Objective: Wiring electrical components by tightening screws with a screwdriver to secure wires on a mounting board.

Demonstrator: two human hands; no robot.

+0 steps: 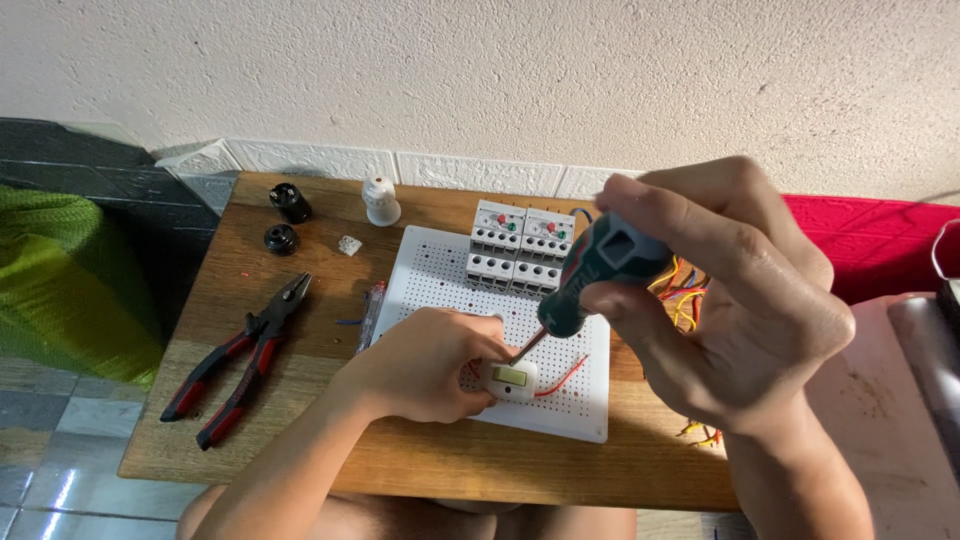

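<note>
My right hand (735, 305) grips the dark green handle of a screwdriver (598, 268), whose shaft slants down to a small white switch block (512, 380). My left hand (425, 365) is closed around that block, steadying it on a white perforated board (580, 405). A red wire (562, 378) runs from the block across the board. Two grey-white relay modules (520, 250) with red and green buttons stand at the board's far edge.
The board lies on a small wooden table (300, 430). Red-handled pliers (240, 360) lie at its left. Two black lamp holders (285, 215), a white lamp holder (380, 200) and a small white part (348, 245) sit at the back. Coloured wires (685, 290) bunch behind my right hand.
</note>
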